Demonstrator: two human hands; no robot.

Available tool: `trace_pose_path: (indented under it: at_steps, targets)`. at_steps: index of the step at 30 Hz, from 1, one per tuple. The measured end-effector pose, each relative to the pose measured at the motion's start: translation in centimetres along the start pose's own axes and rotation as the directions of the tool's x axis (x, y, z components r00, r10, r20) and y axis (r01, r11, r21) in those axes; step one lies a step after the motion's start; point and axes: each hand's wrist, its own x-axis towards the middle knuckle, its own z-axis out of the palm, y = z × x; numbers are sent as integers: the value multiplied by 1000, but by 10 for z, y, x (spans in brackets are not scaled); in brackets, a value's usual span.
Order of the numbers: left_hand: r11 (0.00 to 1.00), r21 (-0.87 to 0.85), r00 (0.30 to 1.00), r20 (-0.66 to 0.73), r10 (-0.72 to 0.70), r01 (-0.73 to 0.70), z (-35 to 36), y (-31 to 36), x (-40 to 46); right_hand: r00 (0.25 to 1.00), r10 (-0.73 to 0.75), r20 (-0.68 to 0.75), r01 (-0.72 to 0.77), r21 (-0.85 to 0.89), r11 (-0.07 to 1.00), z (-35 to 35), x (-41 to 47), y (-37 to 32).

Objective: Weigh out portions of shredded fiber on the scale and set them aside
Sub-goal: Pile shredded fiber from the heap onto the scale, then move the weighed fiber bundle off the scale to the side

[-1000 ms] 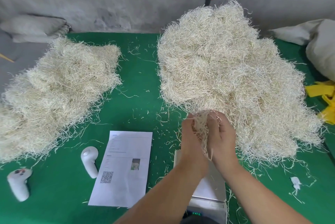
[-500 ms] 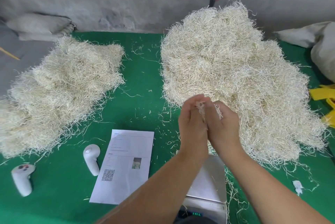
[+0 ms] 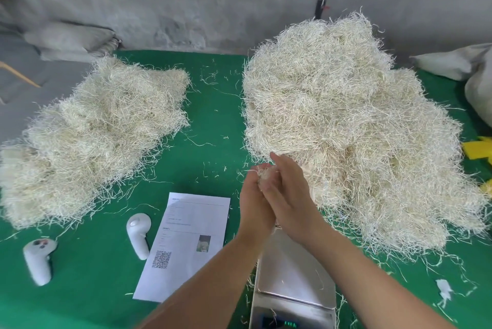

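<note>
A large heap of pale shredded fiber covers the right half of the green table. A lower, flatter heap of fiber lies on the left. A steel scale stands at the front, its pan bare apart from a few strands. Above the pan's far edge my left hand and my right hand press together around a small wad of fiber that pokes out between the fingers.
A printed sheet with a QR code lies left of the scale. Two white controllers rest on the green table at front left. Grey sacks and yellow straps sit at the right edge.
Both hands have risen from the scale pan with the wad and shifted slightly left, squeezing it smaller between the palms. The pan now shows bare below them.
</note>
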Motion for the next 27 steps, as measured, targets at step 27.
trace_pose_path:
  at_steps: [27]
  targets:
    - [-290, 952, 994, -87, 70, 104, -293, 66, 194, 928, -3, 372, 78, -187, 979, 94, 91, 5]
